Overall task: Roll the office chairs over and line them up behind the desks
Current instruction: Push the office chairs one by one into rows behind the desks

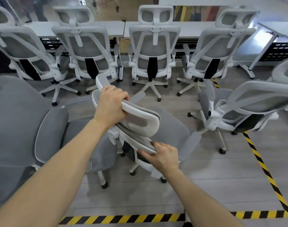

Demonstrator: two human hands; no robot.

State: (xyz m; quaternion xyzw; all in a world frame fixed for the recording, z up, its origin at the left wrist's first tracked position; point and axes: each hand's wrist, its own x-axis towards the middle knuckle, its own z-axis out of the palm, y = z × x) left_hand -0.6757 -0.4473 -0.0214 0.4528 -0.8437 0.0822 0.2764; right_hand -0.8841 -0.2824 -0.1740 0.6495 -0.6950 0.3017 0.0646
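A grey-and-white office chair [169, 126] stands right in front of me, its back towards me. My left hand [111, 105] grips the white headrest frame at the top. My right hand [163, 155] holds the upper rim of the mesh backrest lower down. Several matching chairs are lined up behind the white desks [190, 29] at the far side, among them one at centre [154, 51] and one to its left [89, 49]. Another chair [241, 110] stands loose on the right, turned at an angle.
A grey upholstered chair [17, 122] crowds the left side, touching the held chair's seat area. Yellow-black hazard tape [262, 167] marks the floor on the right and along the near edge [123, 217]. A folded table leg [261, 51] stands at the far right.
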